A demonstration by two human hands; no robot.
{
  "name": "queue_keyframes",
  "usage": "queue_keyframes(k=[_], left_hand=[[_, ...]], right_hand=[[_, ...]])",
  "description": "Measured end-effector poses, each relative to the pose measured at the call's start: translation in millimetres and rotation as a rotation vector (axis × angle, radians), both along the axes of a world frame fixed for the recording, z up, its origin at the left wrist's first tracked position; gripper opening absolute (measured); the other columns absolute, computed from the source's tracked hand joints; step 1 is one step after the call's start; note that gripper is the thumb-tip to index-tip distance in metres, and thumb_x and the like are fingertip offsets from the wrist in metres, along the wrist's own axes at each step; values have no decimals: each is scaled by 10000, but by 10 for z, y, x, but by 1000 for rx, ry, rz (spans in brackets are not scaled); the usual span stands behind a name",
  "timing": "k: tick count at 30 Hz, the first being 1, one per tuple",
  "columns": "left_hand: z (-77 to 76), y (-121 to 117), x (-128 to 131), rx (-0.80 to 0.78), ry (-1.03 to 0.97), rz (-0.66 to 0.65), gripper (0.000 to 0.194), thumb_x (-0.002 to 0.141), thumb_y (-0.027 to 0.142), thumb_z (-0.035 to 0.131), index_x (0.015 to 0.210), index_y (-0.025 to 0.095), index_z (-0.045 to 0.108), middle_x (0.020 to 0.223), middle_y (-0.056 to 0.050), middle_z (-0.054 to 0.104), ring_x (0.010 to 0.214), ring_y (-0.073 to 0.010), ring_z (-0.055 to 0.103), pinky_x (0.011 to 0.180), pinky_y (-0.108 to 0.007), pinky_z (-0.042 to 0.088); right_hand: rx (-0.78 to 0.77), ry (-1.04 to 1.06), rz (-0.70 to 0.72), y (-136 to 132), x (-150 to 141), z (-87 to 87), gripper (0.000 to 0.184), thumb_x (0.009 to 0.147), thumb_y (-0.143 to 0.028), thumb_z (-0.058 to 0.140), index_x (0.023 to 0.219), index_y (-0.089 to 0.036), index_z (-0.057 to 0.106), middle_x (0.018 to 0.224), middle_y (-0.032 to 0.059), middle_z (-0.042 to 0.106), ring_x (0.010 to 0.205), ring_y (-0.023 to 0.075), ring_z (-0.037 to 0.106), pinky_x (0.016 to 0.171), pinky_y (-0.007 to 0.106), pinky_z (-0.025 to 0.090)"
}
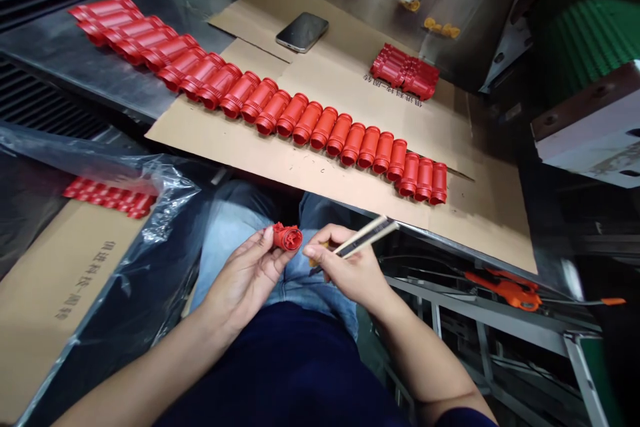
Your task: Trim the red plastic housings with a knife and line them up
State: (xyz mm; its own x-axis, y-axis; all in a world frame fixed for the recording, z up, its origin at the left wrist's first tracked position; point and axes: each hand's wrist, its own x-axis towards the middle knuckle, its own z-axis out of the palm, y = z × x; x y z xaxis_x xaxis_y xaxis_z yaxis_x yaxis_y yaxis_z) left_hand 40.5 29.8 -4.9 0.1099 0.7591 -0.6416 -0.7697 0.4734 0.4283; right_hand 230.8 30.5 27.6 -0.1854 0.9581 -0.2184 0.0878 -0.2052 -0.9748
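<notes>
My left hand (250, 267) pinches a short red plastic tube (287, 237) above my lap. The tube's open end faces right and shows ribs inside. Close to that end, my right hand (345, 267) is closed on a slim pale-and-black handled tool (365, 237). Its handle slants up to the right; the fingers hide most of its working end, so its kind is unclear. Something yellow shows at the right thumb and fingertip. Beyond both hands, a long row of red tubes (300, 121) lies side by side across the cardboard (345, 193) and metal table.
A phone (302, 32) and a small block of red parts (404, 71) lie farther back, with yellow pieces (442, 28) behind. At left stands a plastic-lined box (75, 267) with red parts inside. Orange-handled cutters (517, 290) are at right, below a green-and-white machine part (590, 107).
</notes>
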Motion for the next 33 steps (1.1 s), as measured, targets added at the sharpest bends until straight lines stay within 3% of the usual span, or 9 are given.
queue_keyframes(k=[3,5,15,18,21,23,26,29,33], left_hand=[[-18,-7,-11,27,-18,-35,74,1027,116,847,955,99,840,987,-96,867,869,-168,834,839,-251,740],[-31,-24,-15,45,-19,-58,73,1018,144,871,974,92,845,1001,-98,871,871,-168,834,847,-257,739],[-34,-73,16,0,20,-91,102,966,150,921,957,101,833,971,-93,863,871,-183,829,913,-316,737],[-30,-68,38,-42,-1,-77,93,958,114,915,932,98,827,937,-87,861,820,-172,825,888,-301,738],[-10,-45,42,-63,-27,-24,96,1036,85,813,940,88,821,925,-99,864,805,-170,836,852,-294,748],[28,-11,33,-81,-38,21,222,1114,49,660,960,84,816,950,-117,876,835,-170,858,869,-289,753],[110,58,15,-125,-31,71,399,1141,-33,456,983,82,804,986,-145,890,894,-192,897,867,-270,754],[183,112,12,-160,-17,88,425,1126,-62,400,1016,73,788,998,-185,891,921,-236,915,837,-271,759],[209,126,31,-135,11,66,374,1114,-55,429,1082,80,776,999,-193,887,901,-244,914,795,-255,754]], right_hand=[[461,-175,69,-15,77,5,156,1103,-345,760,1119,-226,859,934,55,798,821,181,718,780,324,619],[604,-261,145,-9,109,-4,145,1128,-263,713,1184,-211,836,999,69,799,878,190,731,820,329,620],[767,-883,585,177,164,224,148,1158,-205,580,1119,-163,716,1001,51,729,683,144,636,556,287,427],[851,-947,553,146,91,154,123,1115,-138,582,1067,-155,694,969,57,717,638,147,591,495,308,346],[869,-823,396,110,60,84,187,1127,-155,529,1012,-174,676,949,57,713,679,149,619,521,279,405],[763,-608,202,90,59,72,205,1136,-238,539,987,-194,672,917,40,705,721,148,659,592,256,496],[285,-122,-61,42,20,67,251,1096,-428,655,954,-221,656,757,-35,640,565,114,629,521,224,517],[-215,203,-19,-21,-87,33,468,963,-663,791,910,-221,644,644,-80,608,374,79,521,347,189,412],[-383,257,19,-26,-167,30,551,798,-686,940,869,-194,702,614,-78,642,351,68,535,308,158,410]])
